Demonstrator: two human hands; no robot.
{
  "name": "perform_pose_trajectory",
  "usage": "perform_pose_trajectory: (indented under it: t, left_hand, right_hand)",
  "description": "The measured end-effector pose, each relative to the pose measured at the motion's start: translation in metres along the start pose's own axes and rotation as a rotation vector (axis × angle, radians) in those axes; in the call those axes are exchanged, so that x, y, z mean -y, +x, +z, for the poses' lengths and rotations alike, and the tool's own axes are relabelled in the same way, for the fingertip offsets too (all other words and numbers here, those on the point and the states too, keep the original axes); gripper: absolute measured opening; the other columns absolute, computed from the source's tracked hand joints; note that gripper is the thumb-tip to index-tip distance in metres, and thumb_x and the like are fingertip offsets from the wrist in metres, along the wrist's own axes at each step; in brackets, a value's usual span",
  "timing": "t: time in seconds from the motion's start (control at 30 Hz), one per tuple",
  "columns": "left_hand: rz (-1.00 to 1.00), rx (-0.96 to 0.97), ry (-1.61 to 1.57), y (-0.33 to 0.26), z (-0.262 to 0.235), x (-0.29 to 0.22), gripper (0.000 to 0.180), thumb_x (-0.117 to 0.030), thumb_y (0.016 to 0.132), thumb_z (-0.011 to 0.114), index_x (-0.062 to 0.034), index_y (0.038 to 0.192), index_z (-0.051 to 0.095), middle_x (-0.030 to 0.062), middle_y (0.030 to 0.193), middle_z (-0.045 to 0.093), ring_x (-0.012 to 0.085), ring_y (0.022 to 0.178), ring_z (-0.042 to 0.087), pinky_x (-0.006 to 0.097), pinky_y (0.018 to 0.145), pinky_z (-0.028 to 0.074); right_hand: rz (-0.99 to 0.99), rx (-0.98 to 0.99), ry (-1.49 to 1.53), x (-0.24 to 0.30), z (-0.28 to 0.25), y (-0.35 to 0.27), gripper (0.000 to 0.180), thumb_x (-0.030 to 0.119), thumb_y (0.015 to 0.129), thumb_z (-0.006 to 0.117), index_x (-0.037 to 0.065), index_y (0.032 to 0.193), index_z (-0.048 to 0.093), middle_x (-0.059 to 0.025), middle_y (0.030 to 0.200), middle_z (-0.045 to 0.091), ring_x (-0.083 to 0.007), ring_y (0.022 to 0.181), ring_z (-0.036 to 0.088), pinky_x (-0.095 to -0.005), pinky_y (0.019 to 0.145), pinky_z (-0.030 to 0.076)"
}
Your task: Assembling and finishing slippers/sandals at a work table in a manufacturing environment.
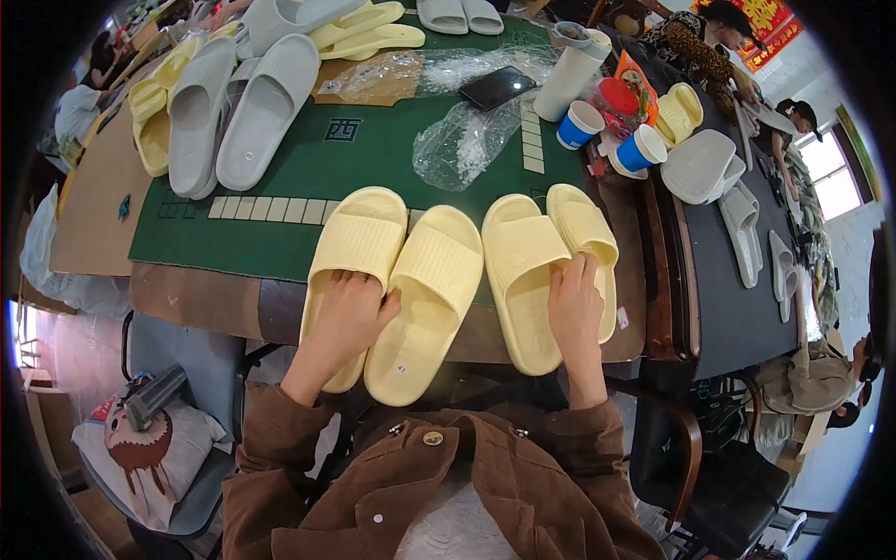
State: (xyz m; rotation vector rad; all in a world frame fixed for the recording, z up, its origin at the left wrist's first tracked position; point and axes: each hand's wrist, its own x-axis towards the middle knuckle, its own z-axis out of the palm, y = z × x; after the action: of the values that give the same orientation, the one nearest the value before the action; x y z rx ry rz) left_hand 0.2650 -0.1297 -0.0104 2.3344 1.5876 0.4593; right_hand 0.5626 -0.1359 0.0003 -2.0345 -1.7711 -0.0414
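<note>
Two pairs of pale yellow slide slippers stand side by side at the table's near edge, toes pointing away from me. My left hand (351,313) reaches into the outer left slipper (360,233). Its fingers go under the strap and are partly hidden, and the thumb lies at the edge of the neighbouring slipper (425,308). In the right pair, my right hand (576,303) grips where the two slippers meet. Its thumb is on the inner slipper (527,250) and its fingers are tucked into the outer slipper (586,224).
A green mat (280,168) covers the tabletop. Grey slippers (266,117) and more yellow ones (154,117) lie far left. Crumpled clear plastic (462,145), a black phone (497,88), a white bottle (571,79) and paper cups (581,124) stand beyond. A bag (154,448) rests on the left chair.
</note>
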Motion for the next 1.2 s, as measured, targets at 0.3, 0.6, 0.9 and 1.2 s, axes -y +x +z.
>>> perform_pose_trajectory:
  t: [0.3,0.6,0.9,1.2]
  left_hand:
    - [0.024,-0.261,-0.128,-0.053,-0.001,-0.027,0.058,-0.011,0.08,0.067,0.0065,0.126,0.037,0.0278,0.13,0.045,0.0449,0.124,0.04,0.048,0.107,0.032]
    - [0.07,-0.189,0.03,-0.053,0.002,-0.039,0.057,-0.012,0.079,0.067,-0.0019,0.13,0.046,0.0271,0.138,0.036,0.0445,0.127,0.037,0.051,0.109,0.028]
    - [-0.008,-0.292,-0.049,-0.055,0.0,-0.017,0.055,-0.007,0.078,0.06,0.0026,0.13,0.047,0.0259,0.13,0.042,0.0404,0.127,0.039,0.05,0.109,0.028]
    - [-0.172,-0.394,-0.109,-0.069,-0.029,0.009,0.049,-0.007,0.082,0.061,0.0024,0.129,0.051,0.0259,0.136,0.042,0.0416,0.124,0.041,0.045,0.106,0.034]
  right_hand:
    - [-0.117,0.076,-0.127,-0.01,-0.012,-0.005,0.022,0.025,0.093,0.056,0.005,0.093,0.047,-0.0154,0.091,0.053,-0.0395,0.068,0.061,-0.0504,0.056,0.049]
    - [-0.068,0.037,0.227,-0.001,-0.016,-0.008,0.027,0.015,0.088,0.064,0.004,0.106,0.048,-0.0165,0.088,0.062,-0.0382,0.08,0.062,-0.045,0.067,0.048]
    - [-0.078,0.124,0.351,0.013,-0.014,-0.022,0.03,0.01,0.088,0.062,0.002,0.113,0.048,-0.0168,0.091,0.064,-0.0358,0.086,0.063,-0.0426,0.071,0.049]
    - [-0.124,0.061,0.366,0.009,0.0,-0.028,0.023,0.009,0.09,0.058,-0.001,0.109,0.051,-0.0215,0.098,0.061,-0.0383,0.089,0.061,-0.0438,0.074,0.049]
